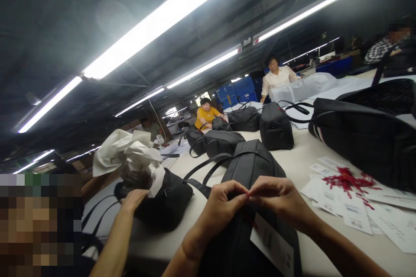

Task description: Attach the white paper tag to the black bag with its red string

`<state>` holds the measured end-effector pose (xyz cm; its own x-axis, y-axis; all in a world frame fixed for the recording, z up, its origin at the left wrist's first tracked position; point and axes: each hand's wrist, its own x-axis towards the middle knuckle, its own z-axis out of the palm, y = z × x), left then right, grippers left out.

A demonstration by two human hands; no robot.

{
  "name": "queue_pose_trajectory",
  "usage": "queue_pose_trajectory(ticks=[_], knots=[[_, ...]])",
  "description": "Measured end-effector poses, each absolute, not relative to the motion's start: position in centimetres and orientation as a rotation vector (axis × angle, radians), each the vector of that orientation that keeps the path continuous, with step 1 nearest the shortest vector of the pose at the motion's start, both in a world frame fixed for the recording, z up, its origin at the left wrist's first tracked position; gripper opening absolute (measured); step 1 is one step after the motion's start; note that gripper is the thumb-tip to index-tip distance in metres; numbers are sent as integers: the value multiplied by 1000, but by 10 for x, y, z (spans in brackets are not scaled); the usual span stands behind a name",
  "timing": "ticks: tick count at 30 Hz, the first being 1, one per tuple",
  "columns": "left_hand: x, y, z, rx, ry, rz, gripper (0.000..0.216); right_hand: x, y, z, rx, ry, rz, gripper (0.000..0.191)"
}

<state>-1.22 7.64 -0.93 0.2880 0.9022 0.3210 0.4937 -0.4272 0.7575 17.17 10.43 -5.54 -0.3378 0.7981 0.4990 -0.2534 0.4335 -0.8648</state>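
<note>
Over a black bag (250,162) directly in front of me, my left hand (224,201) and my right hand (277,199) meet fingertip to fingertip. Both pinch a thin red string (247,195), mostly hidden by the fingers. A white hang tag (272,244) with print on it lies against the bag just below my hands, a bit of red string at its upper corner. To the right, a pile of white tags (352,216) is spread on the table, with a tangle of red strings (349,180) on top.
At my left, a co-worker's hand (134,199) touches a black bag (169,199) with crumpled paper (130,156) in it. More black bags stand ahead, and a large one (360,138) sits at right on the pale table (307,151). Other people stand around the table.
</note>
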Motion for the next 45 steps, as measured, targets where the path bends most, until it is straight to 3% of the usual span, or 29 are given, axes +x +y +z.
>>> queue_pose_trajectory(ticks=[12,29,34,40,45], knots=[[-4,70,-5,2032,1315,1068,10,161,101,-68,-498,-1259,1452,31],[-4,69,-7,2290,1244,1115,9,176,112,-55,-546,-1627,1664,47],[-4,69,-11,2372,1230,1140,8,171,99,-69,-570,-1657,1492,42],[-4,68,-12,2444,1241,1150,10,173,89,-76,-706,-1822,966,26],[-3,68,-11,2469,1236,1129,9,175,95,-77,-654,-1774,1091,27]])
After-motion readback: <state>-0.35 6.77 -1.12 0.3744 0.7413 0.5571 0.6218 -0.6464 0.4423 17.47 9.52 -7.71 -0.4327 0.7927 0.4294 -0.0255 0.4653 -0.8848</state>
